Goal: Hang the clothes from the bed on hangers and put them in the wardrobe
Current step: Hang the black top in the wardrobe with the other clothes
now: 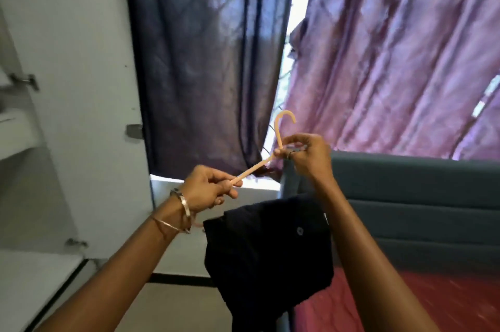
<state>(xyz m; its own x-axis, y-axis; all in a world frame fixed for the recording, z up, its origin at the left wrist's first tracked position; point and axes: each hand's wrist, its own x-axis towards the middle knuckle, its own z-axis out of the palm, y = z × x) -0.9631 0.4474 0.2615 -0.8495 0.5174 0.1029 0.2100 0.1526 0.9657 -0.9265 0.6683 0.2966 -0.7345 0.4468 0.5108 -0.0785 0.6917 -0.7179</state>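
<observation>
Both hands [208, 188] [305, 154] hold hanger [254, 168] (peach).

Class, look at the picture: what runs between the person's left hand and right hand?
In the head view, the peach hanger bridges the left hand and right hand; each grips it. The dark garment hangs below.

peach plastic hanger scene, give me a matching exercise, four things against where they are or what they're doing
Things:
1. peach plastic hanger
2. dark navy garment
3. left hand
4. dark blue curtain

States:
a. hangs beside the pink curtain
b. grips the hanger's shoulder arm
c. held in both hands, hook upward
d. hangs below the hands

Pairs: 1-c, 2-d, 3-b, 4-a
</observation>
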